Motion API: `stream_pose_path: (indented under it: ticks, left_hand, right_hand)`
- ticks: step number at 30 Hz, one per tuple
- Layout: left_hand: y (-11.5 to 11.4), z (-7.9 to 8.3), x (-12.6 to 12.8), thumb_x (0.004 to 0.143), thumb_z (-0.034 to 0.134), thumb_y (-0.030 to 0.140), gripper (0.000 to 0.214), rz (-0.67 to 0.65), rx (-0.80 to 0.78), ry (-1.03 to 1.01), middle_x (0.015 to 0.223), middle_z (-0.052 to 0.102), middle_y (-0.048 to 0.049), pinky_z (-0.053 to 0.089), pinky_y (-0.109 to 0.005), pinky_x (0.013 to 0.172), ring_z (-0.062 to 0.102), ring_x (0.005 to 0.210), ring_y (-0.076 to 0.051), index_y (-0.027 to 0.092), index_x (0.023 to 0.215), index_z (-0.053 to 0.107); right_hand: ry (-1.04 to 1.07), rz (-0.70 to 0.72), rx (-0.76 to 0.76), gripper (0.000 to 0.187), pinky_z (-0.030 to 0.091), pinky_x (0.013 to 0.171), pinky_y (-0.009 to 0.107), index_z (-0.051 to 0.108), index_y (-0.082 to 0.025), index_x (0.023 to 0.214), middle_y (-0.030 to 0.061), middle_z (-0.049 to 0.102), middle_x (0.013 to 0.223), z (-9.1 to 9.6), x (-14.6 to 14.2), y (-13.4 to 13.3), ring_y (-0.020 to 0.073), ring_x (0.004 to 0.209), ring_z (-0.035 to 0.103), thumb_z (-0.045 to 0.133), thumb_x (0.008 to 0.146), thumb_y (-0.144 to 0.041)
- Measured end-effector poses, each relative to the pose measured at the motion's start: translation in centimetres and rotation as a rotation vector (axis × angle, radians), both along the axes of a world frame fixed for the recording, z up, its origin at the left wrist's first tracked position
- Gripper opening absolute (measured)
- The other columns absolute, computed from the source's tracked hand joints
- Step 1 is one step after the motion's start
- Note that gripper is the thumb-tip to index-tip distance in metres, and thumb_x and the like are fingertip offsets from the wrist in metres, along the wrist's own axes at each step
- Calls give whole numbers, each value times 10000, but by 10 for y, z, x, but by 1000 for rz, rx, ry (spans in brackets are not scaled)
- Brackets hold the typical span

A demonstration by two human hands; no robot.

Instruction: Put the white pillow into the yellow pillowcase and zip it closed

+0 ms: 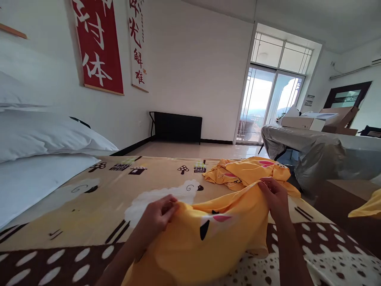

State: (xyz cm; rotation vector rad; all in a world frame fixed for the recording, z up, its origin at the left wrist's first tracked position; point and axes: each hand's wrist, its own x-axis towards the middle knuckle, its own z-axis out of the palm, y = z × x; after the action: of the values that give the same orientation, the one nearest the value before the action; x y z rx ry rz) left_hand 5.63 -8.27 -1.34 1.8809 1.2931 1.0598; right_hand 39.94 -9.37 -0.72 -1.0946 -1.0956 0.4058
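A yellow printed garment [220, 246] with pink, white and black patches hangs between my two hands above the bed. Its exact kind is hard to make out. My left hand [159, 214] pinches its upper edge on the left. At the upper right corner my right hand [274, 194] grips the cloth, so the top edge sags between the hands. Just beyond, a crumpled heap of similar yellow cloth [253, 171] lies on the bed. The garment's lower part runs out of the picture at the bottom.
The bed wears a beige and brown patterned blanket [101, 210]. White pillows [44, 135] are stacked at the left. A black folded frame [178, 127] stands by the wall. Plastic-covered furniture [315, 155] carries boxes at the right, and another yellow cloth [369, 206] lies near the right edge.
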Motion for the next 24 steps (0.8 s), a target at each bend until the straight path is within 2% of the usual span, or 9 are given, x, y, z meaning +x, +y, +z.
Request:
stream_pose_path:
  ticks: [2,4,8,11,13,16,18,21,24]
  left_hand:
    - [-1,14,-7,755,552,484,288,188,34,-236,428,412,79,255,-187,380,351,403,-94,210,835,519]
    - [-7,36,-10,731,597,448,268,303,115,-411,410,443,85,243,-184,354,335,344,-81,219,838,507]
    - [-14,92,-9,707,628,317,197,370,297,-693,560,621,36,339,-203,361,471,334,-101,220,801,484]
    - [-12,130,-6,716,601,226,168,365,375,-890,649,674,3,390,-198,397,572,402,-125,211,772,444]
    - [-10,152,-3,750,551,181,141,345,389,-952,684,680,-5,415,-194,418,632,477,-151,206,777,416]
    - [-9,184,2,813,465,130,102,328,427,-952,688,663,-5,518,-273,515,671,557,-179,199,813,390]
    - [-9,206,4,831,429,98,102,326,525,-921,662,641,-1,553,-338,571,662,549,-169,189,826,383]
    - [-10,239,2,821,426,57,114,363,834,-779,633,594,14,561,-333,611,641,555,-141,165,853,405]
    - [-21,272,-1,875,392,88,126,503,1107,-499,728,588,8,542,-301,734,634,667,-108,111,988,442]
  right_hand:
    - [17,57,-8,331,309,463,209,653,-172,784,-13,539,601,2,-1,-2,107,534,438,709,667,-476]
    - [-1,94,5,318,309,472,210,654,-171,764,-10,545,606,4,-4,-6,108,546,438,706,674,-471]
    - [-79,125,54,270,322,504,214,646,-176,735,-16,530,607,10,-13,-13,110,575,439,685,711,-441]
    - [-90,167,110,259,356,547,223,634,-172,719,-10,540,627,19,-22,-19,118,609,463,677,723,-428]
    - [-74,213,151,255,383,583,232,629,-170,716,-1,557,660,28,-29,-23,130,646,488,680,717,-420]
    - [-67,317,165,247,404,604,239,623,-173,710,2,564,686,48,-39,-27,134,666,503,680,709,-414]
    - [-117,371,147,251,417,616,245,625,-176,710,5,575,694,66,-44,-29,136,669,512,668,713,-423]
    - [-260,420,133,259,438,661,265,632,-175,723,15,608,709,99,-51,-31,145,686,538,638,730,-434]
    - [-356,479,162,249,443,670,269,611,-172,724,9,616,698,134,-61,-36,138,674,550,620,739,-420]
